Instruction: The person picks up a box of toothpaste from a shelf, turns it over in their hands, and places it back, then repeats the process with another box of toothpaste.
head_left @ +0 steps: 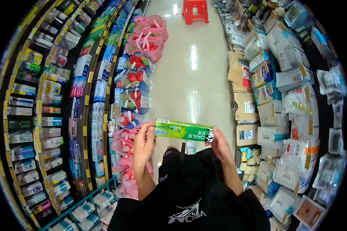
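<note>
A green toothpaste box (pixel 181 130) marked DARLIE is held level in front of my body, above the aisle floor. My left hand (pixel 144 140) grips its left end, the thumb and fingers closed at the edge. Around the right end my right hand (pixel 219 143) is closed, partly covering the dark printed logo. The lettering appears upside down from where I look. Below the box are my black shirt and dark trousers.
Shelves of boxed toothpaste and toothbrushes (pixel 81 65) line the left side. Pink bags with bottles (pixel 144 42) stand along their foot. Packaged goods (pixel 266 92) fill the right shelves. A red stool (pixel 195 11) is on the tiled floor (pixel 181 77) far ahead.
</note>
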The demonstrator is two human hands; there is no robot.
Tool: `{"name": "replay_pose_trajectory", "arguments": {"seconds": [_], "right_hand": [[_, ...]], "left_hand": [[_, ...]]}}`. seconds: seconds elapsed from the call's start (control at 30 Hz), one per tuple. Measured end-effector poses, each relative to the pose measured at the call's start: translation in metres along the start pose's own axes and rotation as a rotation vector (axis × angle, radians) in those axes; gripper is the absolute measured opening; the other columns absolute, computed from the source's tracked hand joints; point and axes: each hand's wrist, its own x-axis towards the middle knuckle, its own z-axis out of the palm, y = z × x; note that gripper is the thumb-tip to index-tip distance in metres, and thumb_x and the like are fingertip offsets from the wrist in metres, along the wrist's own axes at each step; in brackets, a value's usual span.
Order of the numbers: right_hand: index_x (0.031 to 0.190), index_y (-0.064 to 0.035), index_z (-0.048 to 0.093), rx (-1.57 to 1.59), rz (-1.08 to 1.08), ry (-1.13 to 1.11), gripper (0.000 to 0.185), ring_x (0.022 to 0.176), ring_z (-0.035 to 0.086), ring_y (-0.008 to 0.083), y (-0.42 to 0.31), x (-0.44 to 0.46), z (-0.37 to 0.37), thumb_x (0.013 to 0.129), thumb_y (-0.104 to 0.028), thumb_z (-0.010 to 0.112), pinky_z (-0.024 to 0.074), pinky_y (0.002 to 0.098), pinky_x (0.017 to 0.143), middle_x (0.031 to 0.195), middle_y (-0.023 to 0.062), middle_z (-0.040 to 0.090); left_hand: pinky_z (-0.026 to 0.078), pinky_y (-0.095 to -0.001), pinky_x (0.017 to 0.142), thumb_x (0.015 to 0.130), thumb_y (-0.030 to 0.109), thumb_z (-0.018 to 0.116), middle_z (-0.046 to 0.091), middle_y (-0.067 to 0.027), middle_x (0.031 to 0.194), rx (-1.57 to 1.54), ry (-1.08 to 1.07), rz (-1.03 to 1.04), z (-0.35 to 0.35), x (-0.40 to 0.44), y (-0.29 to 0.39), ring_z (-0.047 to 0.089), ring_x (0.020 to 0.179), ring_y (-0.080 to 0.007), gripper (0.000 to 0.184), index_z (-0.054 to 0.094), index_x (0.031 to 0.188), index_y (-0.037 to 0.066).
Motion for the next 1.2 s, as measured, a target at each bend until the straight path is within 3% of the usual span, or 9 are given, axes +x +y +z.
{"name": "replay_pose_trajectory", "arguments": {"seconds": [0.07, 0.1, 0.2, 0.23, 0.47, 0.67, 0.77, 0.97, 1.2], "right_hand": [[0.102, -0.0074, 0.051, 0.007, 0.025, -0.046, 0.029, 0.078, 0.057, 0.0118, -0.009, 0.016, -0.003, 0.097, -0.034, 0.042, 0.0481, 0.0270, 0.066, 0.093, 0.0041, 0.059], [0.103, -0.0076, 0.051, 0.019, 0.042, -0.067, 0.029, 0.079, 0.057, 0.0123, -0.011, 0.023, -0.005, 0.096, -0.034, 0.042, 0.0484, 0.0275, 0.067, 0.094, 0.0044, 0.059], [0.104, -0.0081, 0.048, 0.090, 0.084, -0.126, 0.031, 0.085, 0.057, 0.0142, -0.030, 0.043, 0.008, 0.094, -0.037, 0.047, 0.0489, 0.0300, 0.071, 0.098, 0.0053, 0.058], [0.104, -0.0081, 0.048, 0.121, 0.083, -0.156, 0.031, 0.086, 0.057, 0.0143, -0.033, 0.050, 0.010, 0.094, -0.037, 0.048, 0.0488, 0.0303, 0.071, 0.099, 0.0055, 0.058], [0.109, -0.0029, 0.043, 0.237, 0.103, -0.340, 0.048, 0.097, 0.055, 0.0211, -0.050, 0.112, 0.006, 0.088, -0.044, 0.054, 0.0442, 0.0324, 0.082, 0.113, 0.0134, 0.055], [0.114, -0.0025, 0.045, 0.067, 0.081, -0.337, 0.059, 0.088, 0.053, 0.0136, -0.082, 0.183, 0.006, 0.084, -0.051, 0.057, 0.0423, 0.0250, 0.075, 0.101, 0.0057, 0.056], [0.120, -0.0038, 0.046, -0.310, 0.058, -0.314, 0.057, 0.085, 0.048, 0.0082, -0.122, 0.220, 0.006, 0.085, -0.047, 0.059, 0.0399, 0.0215, 0.075, 0.095, -0.0006, 0.052], [0.133, -0.0039, 0.038, -0.551, -0.123, -0.237, 0.058, 0.097, 0.046, 0.0119, -0.178, 0.307, 0.035, 0.083, -0.016, 0.065, 0.0405, 0.0241, 0.083, 0.119, 0.0049, 0.049], [0.129, -0.0027, 0.044, -0.788, -0.399, -0.338, 0.061, 0.103, 0.049, 0.0179, -0.227, 0.359, 0.068, 0.075, -0.011, 0.071, 0.0436, 0.0293, 0.084, 0.123, 0.0104, 0.049]], "left_hand": [[0.040, -0.0206, 0.053, 0.091, 0.018, 0.055, 0.054, -0.0011, 0.073, -0.016, 0.072, 0.044, 0.007, 0.012, -0.006, 0.049, 0.060, -0.0071, 0.025, 0.054, 0.109, 0.001], [0.044, -0.0203, 0.056, 0.083, 0.004, 0.063, 0.056, -0.0040, 0.088, 0.048, 0.016, 0.024, 0.003, 0.017, -0.007, 0.055, 0.071, -0.0089, 0.034, 0.051, 0.115, 0.001], [0.049, -0.0211, 0.063, 0.074, -0.003, 0.069, 0.054, -0.0065, 0.105, 0.005, -0.043, 0.067, -0.003, 0.030, 0.010, 0.058, 0.088, -0.0127, 0.047, 0.050, 0.117, 0.002], [0.054, -0.0293, 0.078, 0.074, -0.003, 0.069, 0.055, -0.0100, 0.112, 0.006, -0.107, 0.071, -0.007, 0.037, 0.012, 0.057, 0.103, -0.0188, 0.058, 0.042, 0.125, 0.001], [0.048, -0.0315, 0.088, 0.075, -0.007, 0.068, 0.051, -0.0109, 0.121, -0.415, -0.091, 0.317, 0.019, 0.120, 0.023, 0.053, 0.111, -0.0191, 0.068, 0.034, 0.133, 0.001], [0.043, -0.0308, 0.092, 0.077, -0.008, 0.063, 0.049, -0.0102, 0.119, -0.677, -0.027, 0.273, 0.035, 0.216, 0.052, 0.053, 0.105, -0.0175, 0.067, 0.031, 0.135, 0.000], [0.046, -0.0293, 0.088, 0.073, -0.007, 0.066, 0.051, -0.0106, 0.114, -0.741, 0.119, 0.259, 0.039, 0.262, 0.055, 0.055, 0.101, -0.0167, 0.065, 0.032, 0.128, 0.000], [0.052, -0.0289, 0.079, 0.070, -0.007, 0.068, 0.055, -0.0111, 0.105, -0.511, 0.143, 0.369, 0.043, 0.313, 0.063, 0.061, 0.094, -0.0181, 0.060, 0.029, 0.114, 0.005], [0.050, -0.0303, 0.063, 0.065, 0.009, 0.077, 0.062, -0.0098, 0.086, 0.118, 0.037, 0.543, 0.034, 0.357, 0.081, 0.064, 0.072, -0.0217, 0.038, 0.047, 0.089, 0.004]]}}
